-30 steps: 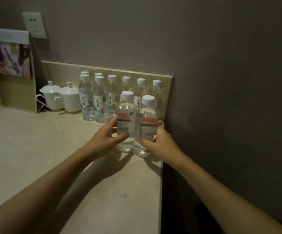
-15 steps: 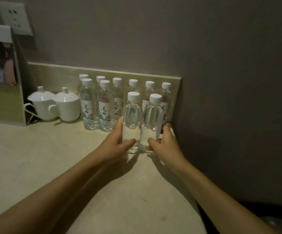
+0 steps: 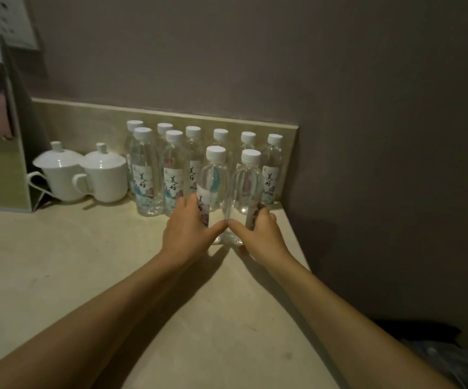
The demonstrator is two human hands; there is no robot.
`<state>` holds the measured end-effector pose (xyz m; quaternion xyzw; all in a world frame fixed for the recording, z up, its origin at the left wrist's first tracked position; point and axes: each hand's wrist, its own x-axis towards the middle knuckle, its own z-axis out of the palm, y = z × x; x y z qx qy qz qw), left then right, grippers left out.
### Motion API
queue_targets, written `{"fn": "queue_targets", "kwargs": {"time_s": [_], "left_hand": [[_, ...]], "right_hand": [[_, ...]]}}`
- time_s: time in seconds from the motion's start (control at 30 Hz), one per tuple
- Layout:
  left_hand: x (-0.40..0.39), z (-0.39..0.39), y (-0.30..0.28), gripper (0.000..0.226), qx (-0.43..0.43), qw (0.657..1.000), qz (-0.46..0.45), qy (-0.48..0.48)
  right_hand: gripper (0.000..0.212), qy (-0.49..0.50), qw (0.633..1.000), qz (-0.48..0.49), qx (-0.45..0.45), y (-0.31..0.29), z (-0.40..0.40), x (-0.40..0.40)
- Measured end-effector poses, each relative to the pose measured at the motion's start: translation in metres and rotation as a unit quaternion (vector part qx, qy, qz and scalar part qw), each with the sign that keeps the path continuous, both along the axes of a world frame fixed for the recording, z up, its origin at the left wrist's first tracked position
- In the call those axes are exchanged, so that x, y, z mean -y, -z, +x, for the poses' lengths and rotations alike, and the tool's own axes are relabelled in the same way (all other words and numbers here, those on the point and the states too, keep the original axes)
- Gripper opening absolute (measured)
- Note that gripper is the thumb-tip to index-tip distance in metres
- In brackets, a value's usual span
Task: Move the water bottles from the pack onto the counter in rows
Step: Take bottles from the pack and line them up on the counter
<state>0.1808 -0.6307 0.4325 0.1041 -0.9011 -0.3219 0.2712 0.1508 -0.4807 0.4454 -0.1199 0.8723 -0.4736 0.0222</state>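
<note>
Two clear water bottles with white caps stand upright side by side on the beige counter (image 3: 92,276). My left hand (image 3: 188,234) grips the left bottle (image 3: 216,178) low on its body. My right hand (image 3: 258,234) grips the right bottle (image 3: 248,181) the same way. Their labels are turned toward my palms. Behind them a back row of several bottles (image 3: 221,141) lines the backsplash, and two more bottles (image 3: 146,175) stand in front of it at the left. The plastic pack (image 3: 448,360) shows dimly at the lower right, below the counter.
Two white lidded cups (image 3: 104,175) stand left of the bottles. A cardboard display stand (image 3: 0,153) fills the far left. The counter ends at the wall (image 3: 395,164) on the right. A wall socket (image 3: 5,21) sits at the upper left.
Both hands have twisted the two held bottles, so the red-banded label sides turned away, and pushed them back toward the rows. The view has shifted closer.
</note>
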Motion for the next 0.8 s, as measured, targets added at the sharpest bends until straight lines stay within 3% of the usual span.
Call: {"fn": "queue_targets", "kwargs": {"time_s": [0.1, 0.2, 0.3, 0.4, 0.53, 0.8], "left_hand": [[0.01, 0.01, -0.005, 0.046, 0.023, 0.994, 0.051, 0.099], [0.015, 0.015, -0.005, 0.045, 0.051, 0.99, 0.06, 0.12], [0.008, 0.014, -0.002, 0.04, 0.025, 0.993, 0.085, 0.074], [-0.002, 0.005, 0.004, 0.042, 0.005, 0.995, 0.099, -0.004], [-0.009, -0.002, 0.004, 0.05, -0.001, 0.994, -0.018, -0.106], [0.006, -0.01, 0.011, 0.05, 0.02, 0.999, -0.015, -0.042]], "right_hand": [[0.055, -0.041, 0.996, -0.06, 0.054, 0.002, -0.007, -0.005], [0.034, -0.037, 0.994, -0.086, 0.051, 0.004, -0.012, -0.011], [0.041, -0.005, 0.997, -0.074, 0.006, 0.008, -0.014, -0.003], [0.052, 0.051, 0.997, 0.009, -0.058, 0.014, -0.012, 0.012], [0.058, 0.092, 0.991, 0.076, -0.067, 0.011, -0.012, 0.023], [0.053, 0.054, 0.985, 0.127, -0.101, 0.005, -0.021, 0.014]]}}
